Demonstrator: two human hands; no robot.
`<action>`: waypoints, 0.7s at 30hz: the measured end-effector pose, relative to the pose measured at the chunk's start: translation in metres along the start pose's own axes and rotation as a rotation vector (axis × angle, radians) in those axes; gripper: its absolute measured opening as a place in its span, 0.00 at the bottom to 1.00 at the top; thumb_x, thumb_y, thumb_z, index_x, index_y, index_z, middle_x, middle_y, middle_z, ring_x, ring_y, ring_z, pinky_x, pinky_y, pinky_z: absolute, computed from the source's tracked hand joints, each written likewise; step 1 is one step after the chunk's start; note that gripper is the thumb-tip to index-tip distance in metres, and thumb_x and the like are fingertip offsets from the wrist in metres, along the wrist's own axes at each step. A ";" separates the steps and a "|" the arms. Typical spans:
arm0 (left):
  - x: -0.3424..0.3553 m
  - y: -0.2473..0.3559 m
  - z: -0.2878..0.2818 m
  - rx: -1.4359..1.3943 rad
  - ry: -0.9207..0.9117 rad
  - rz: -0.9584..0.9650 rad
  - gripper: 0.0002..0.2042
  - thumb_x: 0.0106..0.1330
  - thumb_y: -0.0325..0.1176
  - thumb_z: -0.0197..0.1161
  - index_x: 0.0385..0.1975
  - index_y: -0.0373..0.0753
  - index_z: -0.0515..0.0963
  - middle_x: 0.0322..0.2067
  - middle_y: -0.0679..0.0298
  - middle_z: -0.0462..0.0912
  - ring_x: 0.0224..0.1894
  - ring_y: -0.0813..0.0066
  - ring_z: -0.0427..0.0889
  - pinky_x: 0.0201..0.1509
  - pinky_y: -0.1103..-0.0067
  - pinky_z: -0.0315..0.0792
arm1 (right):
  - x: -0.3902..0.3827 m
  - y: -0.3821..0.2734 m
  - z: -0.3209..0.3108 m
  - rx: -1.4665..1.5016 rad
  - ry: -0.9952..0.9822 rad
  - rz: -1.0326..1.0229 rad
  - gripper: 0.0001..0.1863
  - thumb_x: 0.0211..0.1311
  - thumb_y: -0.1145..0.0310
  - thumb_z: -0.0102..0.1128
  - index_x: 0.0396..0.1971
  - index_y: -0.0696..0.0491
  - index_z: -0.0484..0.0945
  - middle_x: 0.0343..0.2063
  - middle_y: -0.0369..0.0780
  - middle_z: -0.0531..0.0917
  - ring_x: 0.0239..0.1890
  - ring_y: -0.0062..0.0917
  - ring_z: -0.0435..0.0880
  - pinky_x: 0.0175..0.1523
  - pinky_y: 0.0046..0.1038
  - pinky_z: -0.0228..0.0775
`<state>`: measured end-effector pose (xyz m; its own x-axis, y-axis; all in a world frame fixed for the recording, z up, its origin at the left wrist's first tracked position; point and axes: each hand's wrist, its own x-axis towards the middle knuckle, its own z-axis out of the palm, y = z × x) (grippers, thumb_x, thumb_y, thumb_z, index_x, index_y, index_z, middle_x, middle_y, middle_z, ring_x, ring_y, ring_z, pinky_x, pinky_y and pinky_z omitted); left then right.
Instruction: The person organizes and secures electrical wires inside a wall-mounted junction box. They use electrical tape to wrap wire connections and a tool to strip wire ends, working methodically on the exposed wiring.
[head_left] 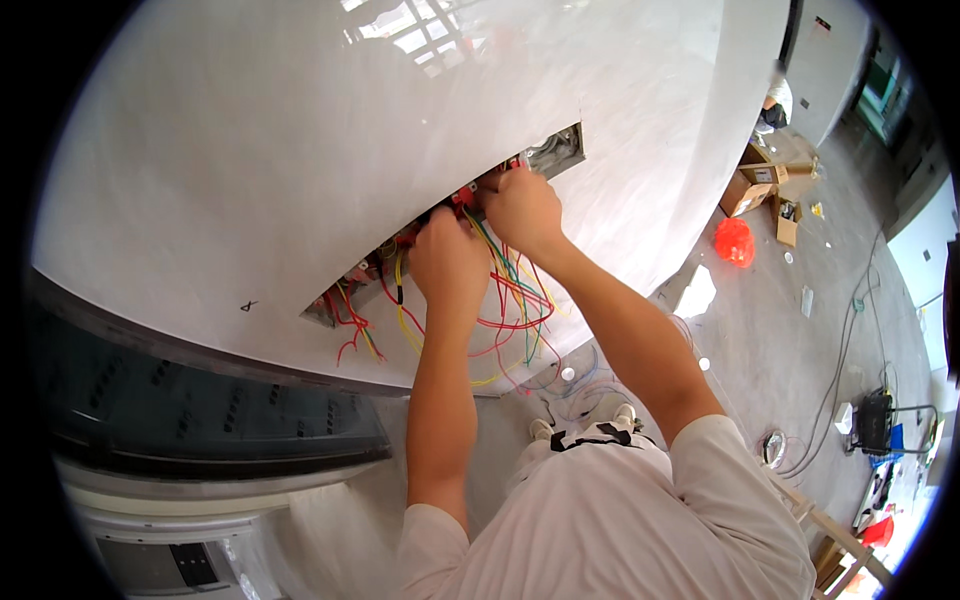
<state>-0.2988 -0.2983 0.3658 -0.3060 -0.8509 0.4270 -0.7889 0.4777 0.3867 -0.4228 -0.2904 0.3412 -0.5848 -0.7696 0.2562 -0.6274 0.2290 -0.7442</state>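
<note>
A long slanted recess (558, 152) is cut into the pale wall (250, 150), with red junction boxes (466, 196) set along it. Red, yellow and green wires (548, 303) hang in loops out of it. My left hand (450, 250) is at the middle of the slot, closed with its fingers curled inward; their tips are hidden and slightly blurred. Just up and to the right, my right hand (526, 210) is closed too, its fingertips pressed in at the boxes. Whatever either hand grips is hidden. Shorter loose wires (360, 325) stick out at the slot's lower left end.
Below the wall at left lies a dark glossy panel (200, 400). On the grey floor at right are cardboard boxes (745, 192), a red bag-like bundle (734, 243), a white scrap (697, 292), trailing cables (835, 390) and a black wheeled item (876, 418). Another person (776, 103) is far off.
</note>
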 end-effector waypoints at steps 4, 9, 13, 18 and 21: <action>-0.039 -0.015 0.001 -0.578 0.064 -0.104 0.17 0.65 0.26 0.60 0.52 0.26 0.79 0.33 0.52 0.87 0.28 0.58 0.87 0.39 0.64 0.79 | -0.012 -0.009 0.000 0.015 0.145 -0.097 0.10 0.58 0.63 0.62 0.25 0.49 0.88 0.25 0.50 0.87 0.31 0.48 0.87 0.41 0.46 0.81; -0.039 -0.025 0.000 -0.730 0.017 -0.201 0.19 0.67 0.20 0.57 0.58 0.24 0.76 0.33 0.56 0.85 0.24 0.72 0.84 0.31 0.75 0.76 | -0.018 -0.010 -0.001 0.162 0.211 -0.077 0.10 0.57 0.62 0.61 0.25 0.49 0.89 0.24 0.48 0.86 0.28 0.48 0.86 0.37 0.45 0.79; -0.022 -0.034 -0.006 -0.912 -0.073 -0.240 0.20 0.67 0.18 0.57 0.60 0.22 0.73 0.33 0.58 0.84 0.22 0.73 0.82 0.26 0.78 0.74 | -0.019 -0.011 0.000 0.126 0.296 -0.098 0.11 0.56 0.61 0.61 0.28 0.48 0.91 0.24 0.45 0.87 0.28 0.44 0.86 0.36 0.42 0.79; -0.063 -0.020 -0.040 -1.376 -0.178 -0.444 0.21 0.66 0.19 0.58 0.60 0.20 0.72 0.34 0.55 0.84 0.21 0.70 0.81 0.24 0.77 0.73 | -0.018 0.006 0.012 0.162 0.488 -0.258 0.09 0.54 0.67 0.63 0.17 0.52 0.79 0.15 0.45 0.80 0.18 0.44 0.79 0.27 0.44 0.70; -0.062 -0.020 -0.045 -1.401 -0.163 -0.464 0.21 0.66 0.20 0.59 0.59 0.22 0.73 0.35 0.53 0.84 0.20 0.69 0.81 0.21 0.75 0.72 | -0.019 0.008 0.010 0.148 0.502 -0.271 0.06 0.56 0.67 0.63 0.26 0.51 0.87 0.18 0.45 0.83 0.20 0.43 0.82 0.27 0.39 0.74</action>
<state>-0.2397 -0.2449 0.3683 -0.3064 -0.9519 -0.0090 0.2836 -0.1003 0.9537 -0.4121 -0.2798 0.3243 -0.6078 -0.4045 0.6833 -0.7314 -0.0498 -0.6801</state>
